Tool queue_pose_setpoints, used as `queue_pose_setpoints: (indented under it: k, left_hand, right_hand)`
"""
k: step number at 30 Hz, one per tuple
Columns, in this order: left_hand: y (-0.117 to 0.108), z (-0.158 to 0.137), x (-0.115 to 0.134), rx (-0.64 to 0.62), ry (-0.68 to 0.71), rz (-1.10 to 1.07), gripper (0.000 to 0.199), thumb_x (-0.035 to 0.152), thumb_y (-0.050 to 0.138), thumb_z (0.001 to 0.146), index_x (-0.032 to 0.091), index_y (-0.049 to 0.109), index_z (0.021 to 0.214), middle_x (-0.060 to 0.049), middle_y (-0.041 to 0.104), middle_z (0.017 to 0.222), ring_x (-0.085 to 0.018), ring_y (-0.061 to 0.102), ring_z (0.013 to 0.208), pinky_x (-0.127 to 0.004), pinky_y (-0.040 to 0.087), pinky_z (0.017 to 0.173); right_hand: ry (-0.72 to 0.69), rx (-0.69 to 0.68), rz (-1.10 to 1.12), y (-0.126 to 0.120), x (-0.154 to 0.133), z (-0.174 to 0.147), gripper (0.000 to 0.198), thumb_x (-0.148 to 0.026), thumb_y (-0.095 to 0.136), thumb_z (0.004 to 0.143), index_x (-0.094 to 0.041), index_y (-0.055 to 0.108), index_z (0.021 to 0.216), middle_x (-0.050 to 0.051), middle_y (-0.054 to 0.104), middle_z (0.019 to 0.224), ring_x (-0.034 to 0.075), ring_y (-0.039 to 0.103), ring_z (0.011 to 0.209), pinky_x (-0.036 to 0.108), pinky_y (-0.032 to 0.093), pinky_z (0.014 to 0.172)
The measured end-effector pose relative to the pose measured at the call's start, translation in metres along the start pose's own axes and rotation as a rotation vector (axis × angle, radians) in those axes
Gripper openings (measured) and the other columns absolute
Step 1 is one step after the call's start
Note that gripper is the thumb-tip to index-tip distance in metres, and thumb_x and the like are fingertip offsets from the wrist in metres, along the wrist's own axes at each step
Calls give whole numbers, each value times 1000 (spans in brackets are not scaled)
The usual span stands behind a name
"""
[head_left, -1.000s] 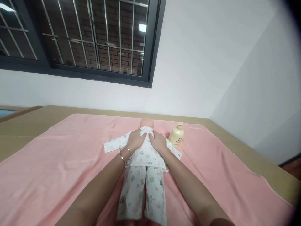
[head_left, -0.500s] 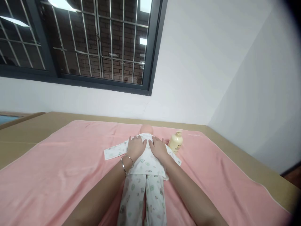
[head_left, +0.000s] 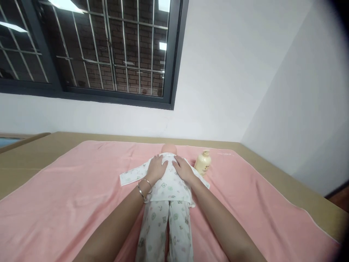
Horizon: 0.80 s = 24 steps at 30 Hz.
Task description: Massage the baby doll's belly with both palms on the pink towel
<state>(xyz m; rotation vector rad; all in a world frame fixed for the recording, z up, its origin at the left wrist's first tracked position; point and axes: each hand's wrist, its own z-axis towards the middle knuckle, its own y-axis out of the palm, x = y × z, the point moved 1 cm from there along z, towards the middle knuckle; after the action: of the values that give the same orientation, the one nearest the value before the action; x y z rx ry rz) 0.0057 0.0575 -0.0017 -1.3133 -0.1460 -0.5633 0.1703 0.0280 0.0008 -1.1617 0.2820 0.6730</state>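
Note:
A baby doll (head_left: 170, 187) in a white printed top and matching trousers lies stretched out, its head at the far end and its legs toward me. On the left side of its upper body rests my left hand (head_left: 157, 169), fingers extended, a silver bangle at the wrist. My right hand (head_left: 184, 170) lies flat on the right side, thumb pointing inward. Both hands are open and touch the cloth of the top. The doll's sleeves spread out to either side. Just beyond the right sleeve stands a pale yellow pump bottle (head_left: 203, 163).
Under the doll a pink blanket (head_left: 68, 189) covers much of a tan padded surface (head_left: 272, 171). A white wall (head_left: 212, 91) rises behind it, with a dark-framed barred window (head_left: 109, 95) at upper left. Another wall closes off the right side.
The hands have shifted very slightly up along the doll's upper back area, with fingers a little closer to its head. The view has tilted slightly; bottle and doll stay in place.

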Motion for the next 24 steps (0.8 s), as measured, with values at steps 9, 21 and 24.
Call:
queue_pose_setpoints:
  k: [9, 21, 24]
  left_hand:
    - [-21, -20, 25, -50, -110, 215, 53, 36, 28, 100, -1, 51, 129, -28, 58, 127, -35, 58, 118, -42, 45, 95]
    - [-17, -13, 23, 7, 185, 60, 41, 17, 34, 93, 7, 55, 127, -20, 55, 136, -26, 49, 131, -36, 35, 110]
    - [-8, -2, 4, -34, 100, -26, 54, 35, 36, 95, 4, 45, 139, -22, 38, 151, -29, 33, 143, -40, 27, 115]
  right_hand:
    - [130, -57, -175, 0, 1, 0, 46, -34, 24, 101, -12, 54, 128, 17, 52, 139, 26, 39, 136, 47, 19, 114]
    - [-29, -105, -78, -2, -27, -9, 45, -28, 32, 99, -14, 52, 136, 12, 44, 148, 21, 36, 140, 36, 26, 115]
    - [36, -48, -69, 8, 0, 1, 53, -42, 31, 101, -11, 47, 140, 15, 42, 149, 23, 34, 141, 38, 24, 116]
